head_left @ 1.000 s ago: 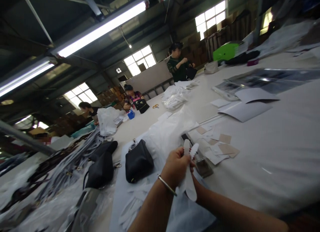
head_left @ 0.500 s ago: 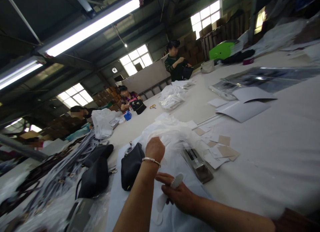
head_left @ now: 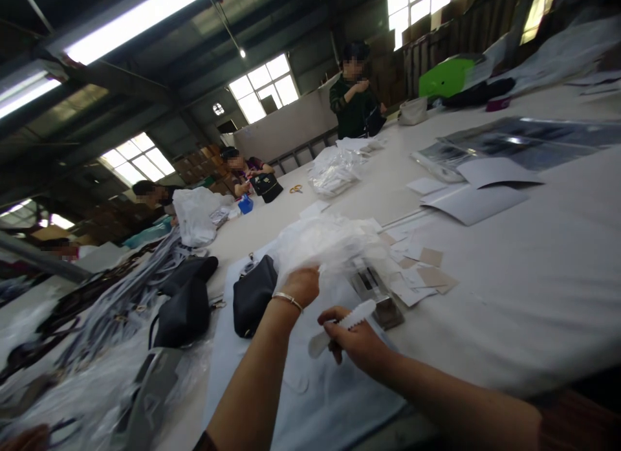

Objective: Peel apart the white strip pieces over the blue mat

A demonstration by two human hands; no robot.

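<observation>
My left hand (head_left: 301, 286), a bracelet on its wrist, is closed at the near edge of a heap of thin white plastic (head_left: 330, 241) and seems to grip it; its fingertips are hidden. To its left, a black leather bag (head_left: 253, 299) with a metal clasp lies on a pale blue sheet (head_left: 334, 399). My right hand (head_left: 354, 334) is closed around a long white piece with a serrated edge (head_left: 359, 314) and a rounded end, held slanting above the sheet. Just beyond that hand is a grey-brown metallic-looking object (head_left: 388, 314).
Beige and white cards (head_left: 429, 276) lie to the right, with white sheets (head_left: 475, 202) behind. At left are more black bags (head_left: 184, 315), grey straps (head_left: 114, 308) and a grey holder (head_left: 158, 389). Across the table are scissors (head_left: 295, 189), plastic bags (head_left: 334, 169) and co-workers handling black bags.
The view has tipped down, so the table sits higher. My right hand has moved up and right, its fingers more curled, and the white serrated piece lies flatter. My left hand stays by the plastic.
</observation>
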